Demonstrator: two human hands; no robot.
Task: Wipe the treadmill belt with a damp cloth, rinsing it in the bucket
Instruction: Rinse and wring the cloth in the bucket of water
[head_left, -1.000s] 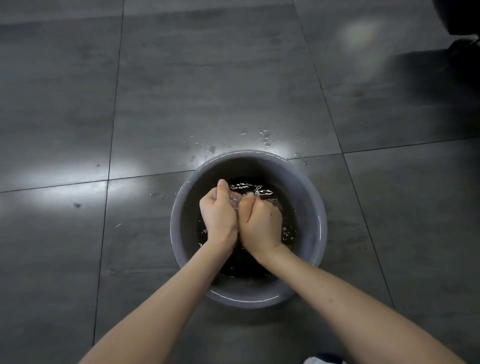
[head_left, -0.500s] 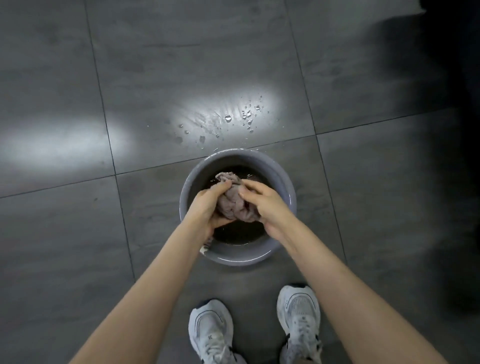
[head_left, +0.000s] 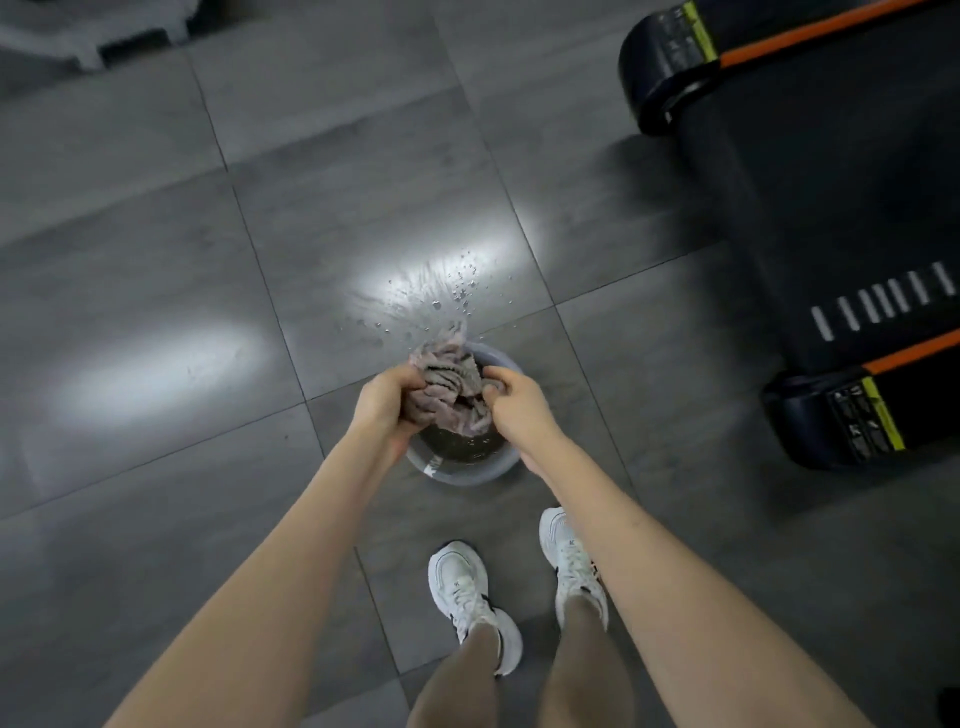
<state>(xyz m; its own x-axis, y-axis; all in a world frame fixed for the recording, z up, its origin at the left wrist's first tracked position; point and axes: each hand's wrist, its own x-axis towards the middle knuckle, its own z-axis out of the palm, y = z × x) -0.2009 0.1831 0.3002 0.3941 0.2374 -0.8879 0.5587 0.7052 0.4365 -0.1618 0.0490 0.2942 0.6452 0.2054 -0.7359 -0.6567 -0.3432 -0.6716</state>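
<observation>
Both hands hold the cloth (head_left: 449, 392) above the bucket (head_left: 467, 470). The left hand (head_left: 387, 402) has its fingers curled tightly round the left end of the bunch. The right hand (head_left: 514, 402) pinches the right end between thumb and curled fingers. The cloth is greyish pink with darker stripes, crumpled into a wet wad, and its top corner pokes up past the far rim of the bucket.

The bucket is grey and round and stands on the floor (head_left: 156, 260), on a joint between dark grey tiles. Dark water (head_left: 462, 446) shows in it below the cloth. Drops (head_left: 462, 291) lie scattered on the tile just beyond the bucket, where a bright patch of reflected light falls (a second, softer patch lies well to the left).

Two white shoes (head_left: 462, 587) with dark marks stand on the floor just on the near side of the bucket, toes towards it.

The treadmill (head_left: 670, 67) lies to the right, well apart from the bucket. Its black belt (head_left: 831, 208) carries a row of short white bars and runs between two orange side strips. Two rounded black end caps with yellow-green bands face the bucket.

A blurred grey shape sits at the far left corner of the view; I cannot tell what it is.
</observation>
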